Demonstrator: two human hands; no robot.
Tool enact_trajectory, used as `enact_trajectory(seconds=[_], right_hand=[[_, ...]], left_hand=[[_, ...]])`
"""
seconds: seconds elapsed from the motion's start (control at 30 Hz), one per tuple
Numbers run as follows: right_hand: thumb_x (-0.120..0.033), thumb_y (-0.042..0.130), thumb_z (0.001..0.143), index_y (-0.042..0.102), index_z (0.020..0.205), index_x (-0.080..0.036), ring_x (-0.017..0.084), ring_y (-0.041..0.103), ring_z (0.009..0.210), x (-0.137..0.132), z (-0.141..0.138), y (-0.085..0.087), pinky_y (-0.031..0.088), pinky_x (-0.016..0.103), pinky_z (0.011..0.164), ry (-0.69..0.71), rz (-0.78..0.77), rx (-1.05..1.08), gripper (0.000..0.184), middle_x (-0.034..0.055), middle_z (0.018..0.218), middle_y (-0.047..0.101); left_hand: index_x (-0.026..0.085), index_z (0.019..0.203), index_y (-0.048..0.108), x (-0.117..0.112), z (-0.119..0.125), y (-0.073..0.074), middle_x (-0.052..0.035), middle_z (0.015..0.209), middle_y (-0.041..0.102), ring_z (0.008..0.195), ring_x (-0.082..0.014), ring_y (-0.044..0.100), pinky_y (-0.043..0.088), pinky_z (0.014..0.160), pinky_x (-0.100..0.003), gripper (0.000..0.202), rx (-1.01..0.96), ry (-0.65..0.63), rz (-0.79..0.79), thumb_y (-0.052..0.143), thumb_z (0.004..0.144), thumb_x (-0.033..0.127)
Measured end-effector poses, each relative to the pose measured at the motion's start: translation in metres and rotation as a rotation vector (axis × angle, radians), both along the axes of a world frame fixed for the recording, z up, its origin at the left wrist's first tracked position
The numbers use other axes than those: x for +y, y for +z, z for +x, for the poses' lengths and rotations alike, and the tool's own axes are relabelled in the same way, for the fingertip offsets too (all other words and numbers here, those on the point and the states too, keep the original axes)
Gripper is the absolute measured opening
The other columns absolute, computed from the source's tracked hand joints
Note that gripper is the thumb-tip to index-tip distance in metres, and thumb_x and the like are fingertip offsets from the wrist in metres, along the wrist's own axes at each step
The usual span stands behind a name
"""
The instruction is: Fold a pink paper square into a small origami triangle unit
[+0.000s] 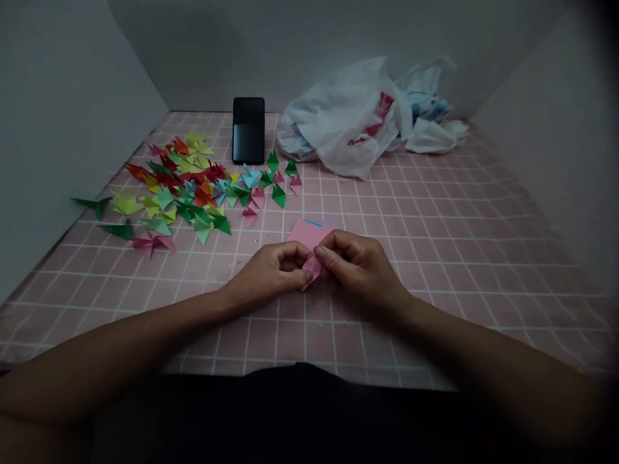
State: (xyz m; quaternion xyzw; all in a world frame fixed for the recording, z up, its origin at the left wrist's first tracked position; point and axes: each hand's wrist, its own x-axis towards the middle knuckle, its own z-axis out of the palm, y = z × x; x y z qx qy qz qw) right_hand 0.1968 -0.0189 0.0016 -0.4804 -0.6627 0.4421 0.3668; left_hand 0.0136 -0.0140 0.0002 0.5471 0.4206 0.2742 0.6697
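Between my two hands is a small folded piece of pink origami paper (312, 267). My left hand (278, 267) pinches its left side between thumb and fingers. My right hand (360, 261) pinches its upper right corner, with thumb and forefinger pressed together. The fingers cover part of the folds. Just beyond my hands, pink paper squares (307, 232) lie on the table, with a thin blue edge showing at their far side. To the left spreads a pile of folded paper cranes (203, 193) in red, orange, yellow, green, blue and pink.
A black phone (248, 132) stands upright at the back. Right of it lies a crumpled white plastic bag (338, 122) with red marks, and another bag (430, 106) beside it. A pink cloth with white grid lines (459, 232) covers the table. Pale walls enclose the back and sides.
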Motion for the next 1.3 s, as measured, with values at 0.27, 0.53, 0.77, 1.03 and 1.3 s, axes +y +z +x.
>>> enact_trajectory(seconds=[0.27,0.53,0.77,1.03,1.3], right_hand=[[-0.03,0.061,0.089,0.059,0.073,-0.018,0.01,0.047,0.053,0.0,-0.002,-0.004,0.036,0.026,0.051,-0.002,-0.124,0.166,0.02,-0.0025,0.059,0.055],[-0.03,0.067,0.086,0.06,0.077,-0.019,0.014,0.058,0.065,0.001,-0.001,-0.008,0.044,0.028,0.06,0.07,-0.074,0.132,0.015,0.0005,0.072,0.064],[-0.022,0.067,0.09,0.066,0.091,-0.021,0.015,0.064,0.073,-0.002,-0.002,-0.012,0.05,0.029,0.068,0.087,0.107,0.167,0.001,0.001,0.082,0.068],[-0.012,0.058,0.093,0.061,0.085,-0.022,0.017,0.061,0.075,-0.01,-0.003,-0.001,0.049,0.033,0.07,0.04,0.505,0.029,0.014,0.0025,0.079,0.064],[-0.006,0.058,0.092,0.06,0.089,-0.021,0.015,0.06,0.072,-0.009,-0.002,-0.005,0.049,0.03,0.066,0.058,0.573,0.036,0.016,0.0011,0.079,0.062]], left_hand=[[0.014,0.084,0.061,0.0,0.001,-0.001,0.0024,0.072,0.062,0.064,-0.0087,0.057,0.048,0.063,-0.023,0.016,-0.067,0.021,-0.03,0.071,0.075,0.022],[0.016,0.079,0.058,-0.001,0.0,0.001,0.0028,0.067,0.06,0.062,-0.0099,0.057,0.046,0.06,-0.023,0.016,0.018,0.091,0.084,0.07,0.077,0.026],[0.019,0.095,0.055,-0.007,-0.001,-0.005,0.0007,0.085,0.062,0.076,-0.0111,0.063,0.054,0.068,-0.022,0.02,-0.053,0.187,0.285,0.07,0.082,0.022],[0.018,0.089,0.059,-0.012,-0.002,0.001,-0.0005,0.086,0.064,0.076,-0.0116,0.068,0.058,0.074,-0.023,0.013,0.024,0.242,0.508,0.069,0.082,0.017],[0.017,0.087,0.061,-0.01,-0.002,-0.003,0.0,0.081,0.067,0.072,-0.0108,0.07,0.059,0.069,-0.019,0.011,-0.032,0.28,0.592,0.07,0.081,0.014]])
